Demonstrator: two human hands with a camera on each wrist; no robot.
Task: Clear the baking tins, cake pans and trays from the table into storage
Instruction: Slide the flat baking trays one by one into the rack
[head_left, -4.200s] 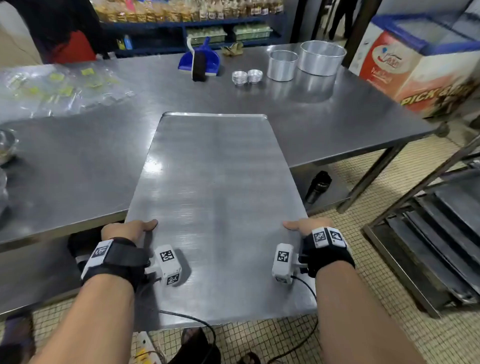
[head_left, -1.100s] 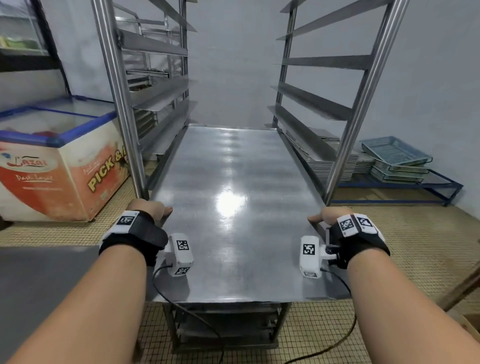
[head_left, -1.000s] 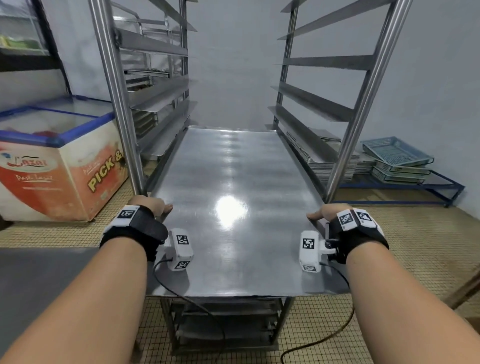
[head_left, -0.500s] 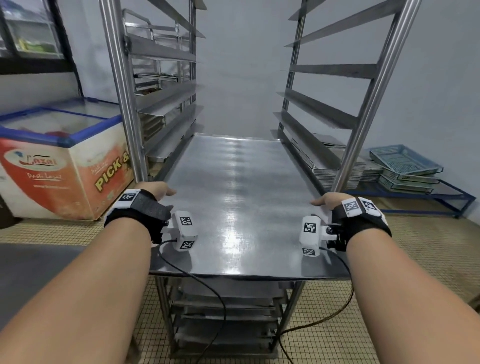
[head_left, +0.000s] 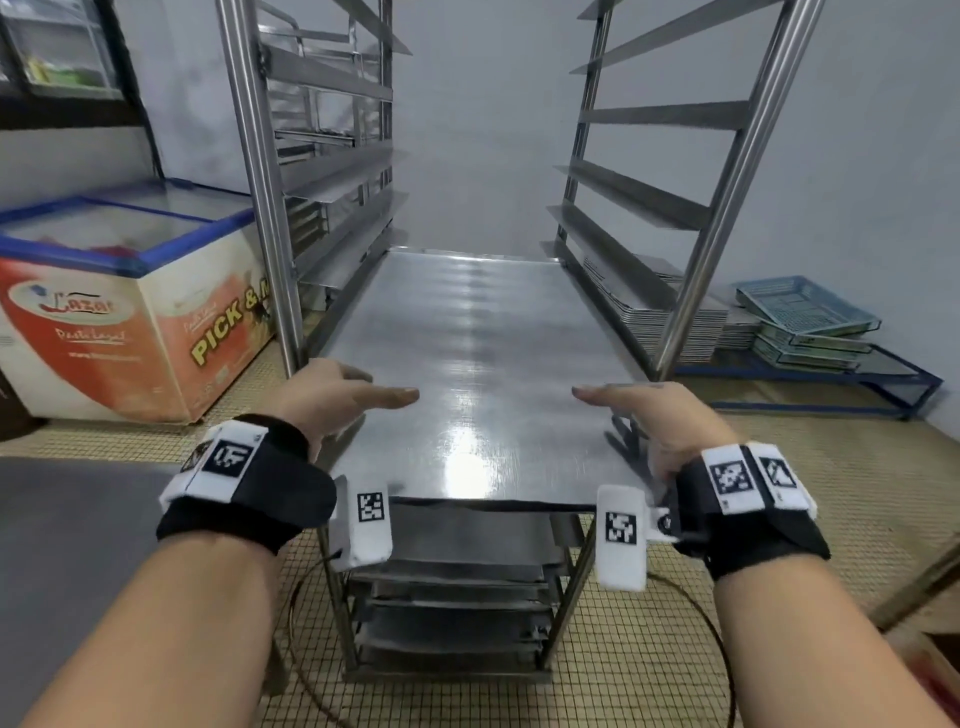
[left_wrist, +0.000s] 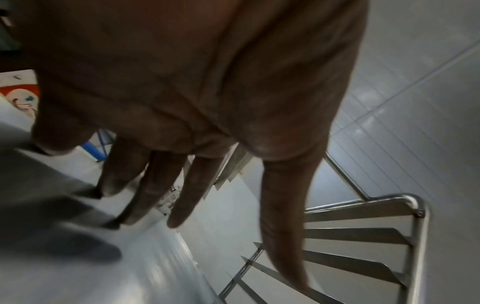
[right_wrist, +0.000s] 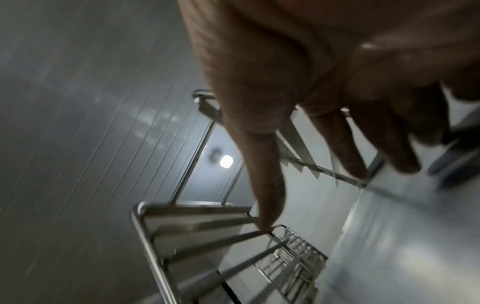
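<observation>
A large flat steel tray lies level on a pair of runners in the tall steel rack, its near edge sticking out toward me. My left hand is at the tray's near left corner, fingers straight and spread, thumb stretched over the sheet. My right hand mirrors it at the near right corner. In the left wrist view the straight fingers hover close over the tray. The right wrist view shows the right hand's fingers straight above the tray. Neither hand grips anything.
More trays fill the rack's lower runners. An orange chest freezer stands left of the rack. A stack of trays and blue mesh baskets sit on a low stand at the right. A grey table edge is at my left.
The tray has slid deeper into the rack onto its runners. Both hands have let go of its side edges and opened, with the thumbs now stretched over the sheet.
</observation>
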